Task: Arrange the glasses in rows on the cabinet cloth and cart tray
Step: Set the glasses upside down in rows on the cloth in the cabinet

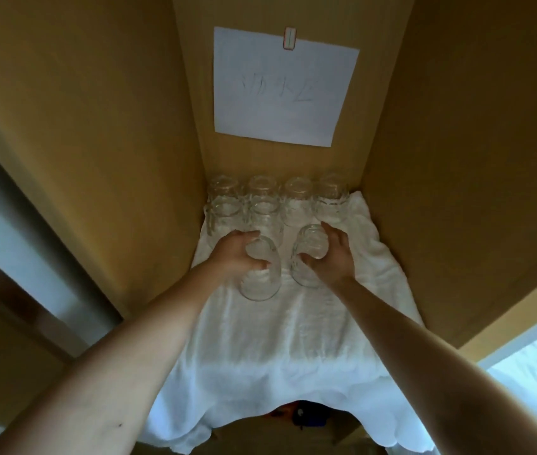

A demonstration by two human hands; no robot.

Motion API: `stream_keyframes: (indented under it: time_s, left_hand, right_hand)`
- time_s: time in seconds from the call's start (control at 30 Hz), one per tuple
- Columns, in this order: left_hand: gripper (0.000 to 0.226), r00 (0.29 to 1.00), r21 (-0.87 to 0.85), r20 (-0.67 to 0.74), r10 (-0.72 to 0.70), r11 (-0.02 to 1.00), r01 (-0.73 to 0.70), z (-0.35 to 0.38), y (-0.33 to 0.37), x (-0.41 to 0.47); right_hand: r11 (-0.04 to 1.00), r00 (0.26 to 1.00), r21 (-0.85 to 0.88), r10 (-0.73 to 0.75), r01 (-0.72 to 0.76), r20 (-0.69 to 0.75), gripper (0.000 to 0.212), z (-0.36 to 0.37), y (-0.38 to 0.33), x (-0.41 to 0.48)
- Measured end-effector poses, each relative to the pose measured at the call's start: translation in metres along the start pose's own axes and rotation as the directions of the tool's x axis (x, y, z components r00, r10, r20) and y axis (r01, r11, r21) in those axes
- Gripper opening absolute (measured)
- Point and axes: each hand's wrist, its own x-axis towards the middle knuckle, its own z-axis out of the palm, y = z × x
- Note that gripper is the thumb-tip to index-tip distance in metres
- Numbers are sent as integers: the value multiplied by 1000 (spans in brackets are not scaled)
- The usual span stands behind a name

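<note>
A white cloth (270, 330) covers the shelf inside a wooden cabinet. Several clear glasses stand upside down at the back: a back row (296, 188) along the rear wall and two more (227, 215) in front of it on the left. My left hand (234, 254) grips an upside-down glass (260, 277) by its base, just in front of those two. My right hand (332, 257) grips another upside-down glass (308, 257) to the right of it. Whether either glass touches the cloth I cannot tell.
The cabinet's side walls (113, 159) close in left and right. A white paper sheet (280, 90) is clipped to the rear wall. The cloth's front edge (260, 418) hangs over the shelf lip, with dark objects (300, 415) below it.
</note>
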Motion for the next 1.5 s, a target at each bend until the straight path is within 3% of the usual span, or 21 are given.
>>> stream_keyframes:
  time_s: [0.07, 0.13, 0.2, 0.27, 0.37, 0.57, 0.87, 1.2, 1.33, 1.5]
  left_hand:
    - [84, 981, -181, 192, 40, 984, -5, -7, -3, 1]
    - [83, 958, -284, 271, 91, 959, -11, -3, -3, 1]
    - [86, 978, -320, 177, 111, 946, -49, 11, -3, 0]
    - [94, 996, -302, -23, 89, 949, -92, 30, -3, -7]
    - [107, 974, -320, -227, 18, 943, -91, 51, -9, -12]
    - [87, 991, -351, -134, -1, 935, -47, 38, -13, -11]
    - [88, 991, -409, -131, -24, 912, -32, 41, -13, -16]
    - [87, 991, -412, -122, -45, 911, -9, 39, -8, -16]
    - [87, 987, -361, -155, -31, 932, -27, 37, -5, -17]
    - [88, 984, -358, -174, 39, 928, -100, 39, 13, -13]
  right_hand:
    - [979, 995, 186, 68, -80, 71, 97, -3, 2, 7]
    - [956, 988, 256, 120, -141, 96, 105, -4, 7, 8]
    - [946, 982, 264, 175, -187, 70, 103, 2, 13, 2]
    - [921, 970, 305, 236, -241, 54, 98, 9, 16, 0]
    - [909, 966, 326, 242, -258, 88, 92, 5, 12, 7]
    - [910, 951, 326, 176, -255, 253, 92, -6, 17, 39]
    - [875, 897, 381, 121, -299, 426, 92, 1, 19, 94]
    - [872, 933, 417, 109, -255, 342, 91, 18, 25, 114]
    - [932, 945, 312, 82, -185, 316, 89, 16, 25, 109]
    - [987, 984, 156, -3, -25, 178, 93, 13, 31, 95]
